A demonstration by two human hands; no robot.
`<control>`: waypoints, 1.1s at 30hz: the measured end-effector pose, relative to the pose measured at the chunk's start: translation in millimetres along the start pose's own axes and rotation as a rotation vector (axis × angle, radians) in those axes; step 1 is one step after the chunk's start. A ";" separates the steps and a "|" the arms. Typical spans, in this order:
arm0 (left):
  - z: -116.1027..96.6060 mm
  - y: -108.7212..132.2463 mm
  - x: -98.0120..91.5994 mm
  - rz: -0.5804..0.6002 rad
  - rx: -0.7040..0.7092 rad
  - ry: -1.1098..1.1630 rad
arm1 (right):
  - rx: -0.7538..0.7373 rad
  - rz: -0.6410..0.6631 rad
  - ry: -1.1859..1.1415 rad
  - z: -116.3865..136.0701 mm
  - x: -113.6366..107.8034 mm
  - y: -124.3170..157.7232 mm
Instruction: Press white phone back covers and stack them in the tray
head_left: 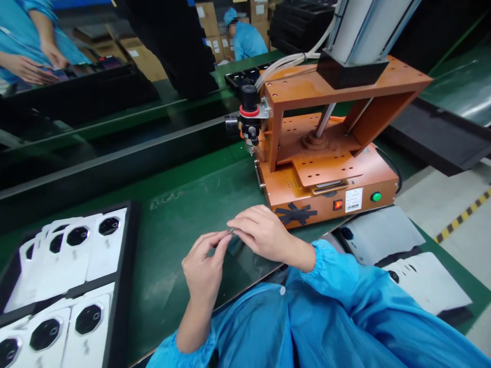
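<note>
My left hand [205, 266] and my right hand [261, 232] meet over the green bench mat [172, 214], just in front of the orange press machine [326, 168]. Both pinch a thin, small piece [229, 232] between their fingertips; it looks like a sliver of film or metal, too small to name. A dark glossy flat part [245, 263] lies on the mat under my hands. Both sleeves are blue.
A black tray [123, 286] at the left holds several white phone back covers with round camera holes. More white covers [383, 235] lie to the right of the press. A conveyor runs behind, with other people in blue at the far side.
</note>
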State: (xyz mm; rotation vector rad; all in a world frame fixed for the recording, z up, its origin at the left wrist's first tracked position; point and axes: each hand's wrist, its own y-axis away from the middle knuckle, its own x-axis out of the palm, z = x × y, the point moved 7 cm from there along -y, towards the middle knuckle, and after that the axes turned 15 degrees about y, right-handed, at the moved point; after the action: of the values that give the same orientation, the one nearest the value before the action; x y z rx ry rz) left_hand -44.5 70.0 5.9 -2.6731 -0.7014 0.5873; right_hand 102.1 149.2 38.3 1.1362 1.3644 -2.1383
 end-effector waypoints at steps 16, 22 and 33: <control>33.0 25.9 6.4 -0.156 -0.467 0.425 | -0.284 -0.077 0.183 28.0 -18.8 15.4; 60.8 106.1 -74.1 -0.592 -0.490 0.217 | -0.119 -0.100 -0.246 32.0 -4.8 41.5; 117.5 341.1 -258.2 -1.180 -0.836 -0.508 | 0.379 0.171 -0.565 -16.6 83.9 53.2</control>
State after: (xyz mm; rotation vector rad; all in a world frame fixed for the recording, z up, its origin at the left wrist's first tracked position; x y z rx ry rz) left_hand -169.8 -325.5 -151.4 -1.9852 -2.8263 0.6655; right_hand 93.1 148.5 -62.0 0.6461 0.6114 -2.3897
